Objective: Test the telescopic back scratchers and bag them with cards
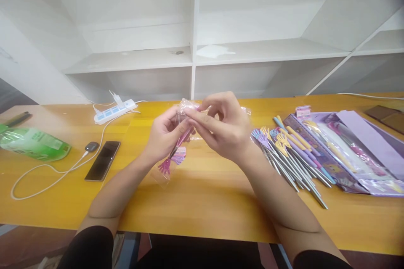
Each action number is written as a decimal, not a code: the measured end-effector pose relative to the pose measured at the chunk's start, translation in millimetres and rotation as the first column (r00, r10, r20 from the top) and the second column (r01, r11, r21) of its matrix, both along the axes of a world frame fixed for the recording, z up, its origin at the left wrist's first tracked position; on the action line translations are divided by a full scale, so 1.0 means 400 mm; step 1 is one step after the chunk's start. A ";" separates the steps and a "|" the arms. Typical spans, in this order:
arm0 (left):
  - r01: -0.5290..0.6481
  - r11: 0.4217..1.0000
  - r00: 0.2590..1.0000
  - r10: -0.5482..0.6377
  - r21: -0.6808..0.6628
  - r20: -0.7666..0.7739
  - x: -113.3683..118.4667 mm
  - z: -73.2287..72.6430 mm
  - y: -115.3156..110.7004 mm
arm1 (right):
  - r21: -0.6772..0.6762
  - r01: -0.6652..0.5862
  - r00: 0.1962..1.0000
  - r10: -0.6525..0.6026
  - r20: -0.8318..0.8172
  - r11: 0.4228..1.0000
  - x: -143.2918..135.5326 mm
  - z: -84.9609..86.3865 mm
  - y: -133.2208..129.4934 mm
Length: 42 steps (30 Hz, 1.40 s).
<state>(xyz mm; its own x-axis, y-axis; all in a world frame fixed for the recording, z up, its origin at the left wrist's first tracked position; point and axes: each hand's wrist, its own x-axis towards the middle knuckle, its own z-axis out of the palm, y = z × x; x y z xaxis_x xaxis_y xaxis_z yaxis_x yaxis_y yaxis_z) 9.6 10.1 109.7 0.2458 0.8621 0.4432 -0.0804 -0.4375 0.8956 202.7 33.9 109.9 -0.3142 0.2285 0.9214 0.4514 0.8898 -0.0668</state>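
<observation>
Both hands are raised over the middle of the table, close together. My left hand (166, 131) is closed around a pink hand-shaped back scratcher (164, 166) in a clear plastic sleeve (187, 104), the scratcher's small claw hanging down toward me. At the sleeve's upper end, my right hand (225, 126) pinches the plastic between thumb and fingers. Some of the handle is hidden by the fingers. Below the hands lie small pink and purple cards (179, 155). On the right is a pile of loose back scratchers (292, 151) with metal rods and coloured claws and handles.
A purple box (345, 178) with packaged scratchers stands at the right, a brown wallet-like item (383, 117) behind it. Leftward are a power strip (115, 112), a black phone (102, 160), a white cable (59, 170) and a green bottle (34, 143). White shelves (132, 59) rise behind.
</observation>
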 end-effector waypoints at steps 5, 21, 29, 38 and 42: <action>0.029 0.998 1.000 -0.028 0.053 -0.010 -0.009 -0.005 -0.001 | 0.122 0.143 0.987 -0.151 0.063 0.982 0.001 -0.004 -0.008; -0.193 0.958 0.968 0.221 0.211 -0.119 -0.016 -0.015 -0.006 | -0.367 -0.285 0.952 0.215 -0.219 0.886 -0.009 0.000 0.013; -0.141 0.982 0.990 0.143 0.129 -0.007 -0.041 -0.007 0.027 | -0.681 -0.620 0.784 0.267 -0.560 0.391 -0.025 0.008 -0.004; -0.037 0.996 0.984 0.051 -0.086 0.169 -0.033 -0.043 0.057 | -0.682 -0.658 0.741 0.435 -0.511 0.320 -0.012 0.014 0.021; -0.038 0.997 0.990 0.046 -0.063 0.130 -0.039 -0.047 0.063 | -0.672 -0.667 0.727 0.475 -0.495 0.320 -0.011 0.010 0.029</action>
<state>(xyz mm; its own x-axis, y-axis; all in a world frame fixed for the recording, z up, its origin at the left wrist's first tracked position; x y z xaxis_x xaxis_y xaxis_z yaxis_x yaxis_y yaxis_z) -6.1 35.3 91.0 0.1519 0.8965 0.4162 -0.1822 -0.3885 0.9033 198.1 45.6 113.7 -0.5291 0.6791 0.5088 -0.2547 0.4449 -0.8586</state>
